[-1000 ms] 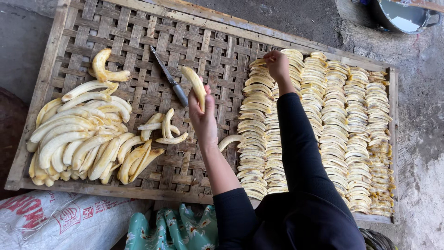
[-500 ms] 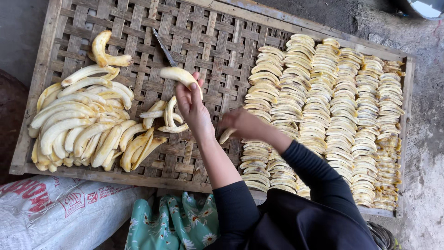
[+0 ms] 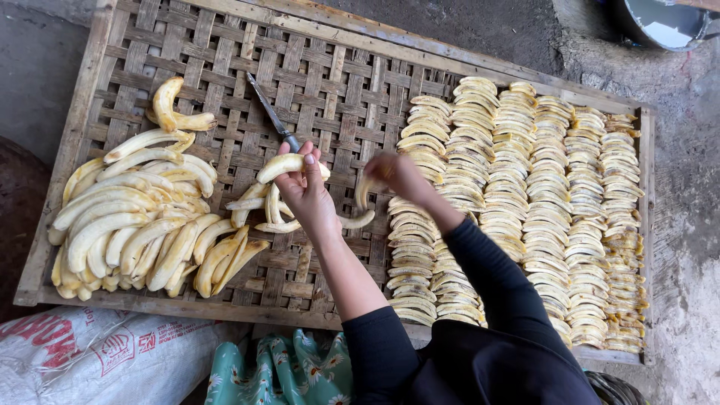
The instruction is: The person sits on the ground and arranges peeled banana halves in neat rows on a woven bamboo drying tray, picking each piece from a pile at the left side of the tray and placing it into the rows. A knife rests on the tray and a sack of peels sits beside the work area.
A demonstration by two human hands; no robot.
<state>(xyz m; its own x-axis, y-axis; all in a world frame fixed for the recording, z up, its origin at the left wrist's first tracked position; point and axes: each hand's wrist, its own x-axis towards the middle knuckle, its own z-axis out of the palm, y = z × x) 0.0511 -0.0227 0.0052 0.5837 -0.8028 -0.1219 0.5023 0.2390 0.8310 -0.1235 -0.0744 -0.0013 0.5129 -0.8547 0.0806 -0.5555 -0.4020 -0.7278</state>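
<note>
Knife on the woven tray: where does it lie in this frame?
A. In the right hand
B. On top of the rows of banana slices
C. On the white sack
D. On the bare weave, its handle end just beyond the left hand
D. The knife lies flat on the woven tray, its handle end next to the left hand, which holds a peeled banana.

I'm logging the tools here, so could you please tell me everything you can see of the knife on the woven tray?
The knife lies flat on the woven tray, slanting from upper left down to lower right. Its blade is narrow, grey and metallic-looking, tip pointing to the upper left. The darker handle end runs under the left hand, which holds a peeled banana, so the handle is mostly hidden. Whether the hand touches the knife cannot be told. Nothing else rests on it.
</note>
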